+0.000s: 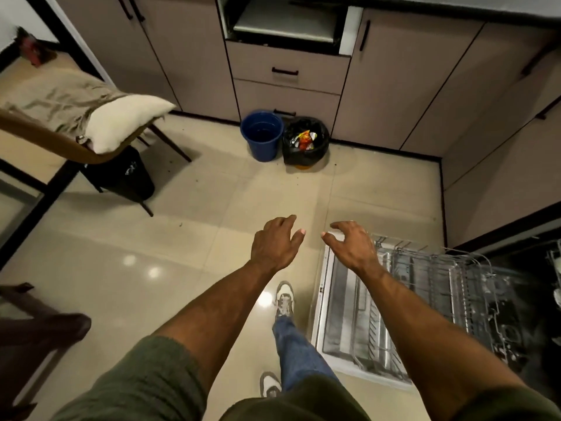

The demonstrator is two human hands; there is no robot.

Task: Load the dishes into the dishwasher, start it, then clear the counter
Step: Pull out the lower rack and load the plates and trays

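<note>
dishwasher door (326, 302) open flat, wire rack (440, 287) out

The dishwasher door (321, 314) lies open low on the right, with the rack (425, 284) pulled out over it. Further in, a bucket (262, 138) and a bin bag (305, 147) stand side by side on the floor (151, 238), just in front of the drawers (288, 71). On the left is a chair (45, 132), with a cushion (127, 117) on its seat and a small bin (127, 174) beneath.
</note>
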